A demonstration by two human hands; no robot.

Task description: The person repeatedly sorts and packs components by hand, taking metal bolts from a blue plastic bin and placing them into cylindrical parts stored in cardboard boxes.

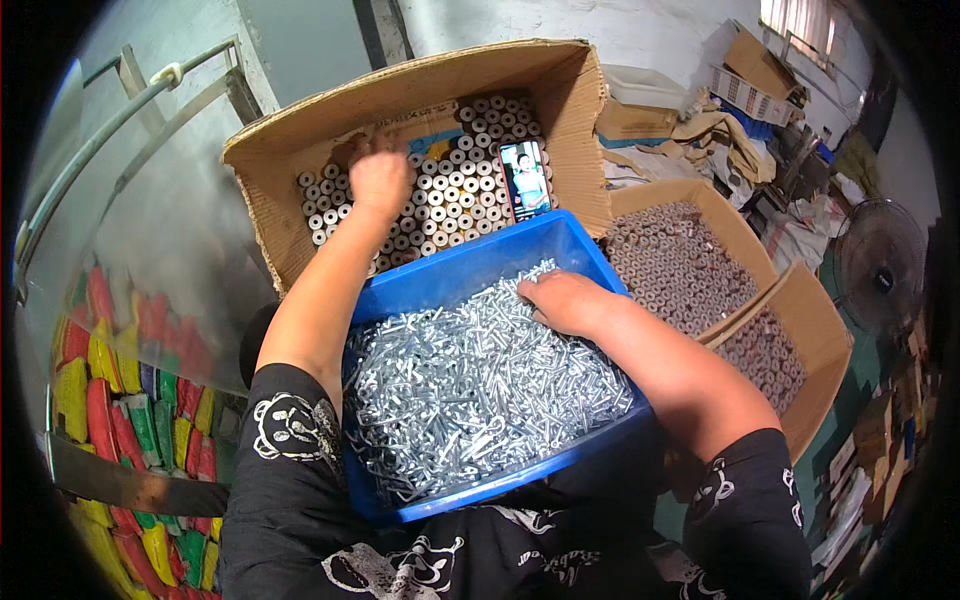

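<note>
My left hand reaches into a large cardboard box, over rows of upright round pieces with pale ring-shaped tops and centre holes. Its fingers bend down in shadow, closed, and whatever is between them cannot be made out. In front of the box sits a blue plastic bin heaped with small shiny metal pins, some of them with looped ends. At the heap's far right side my right hand rests with fingers curled together at the pins; what they grip is hidden.
A phone leans upright at the box's right side. Two open cartons of similar round pieces stand to the right, with a fan beyond. At left, a curved metal frame stands by red, yellow and green bundles.
</note>
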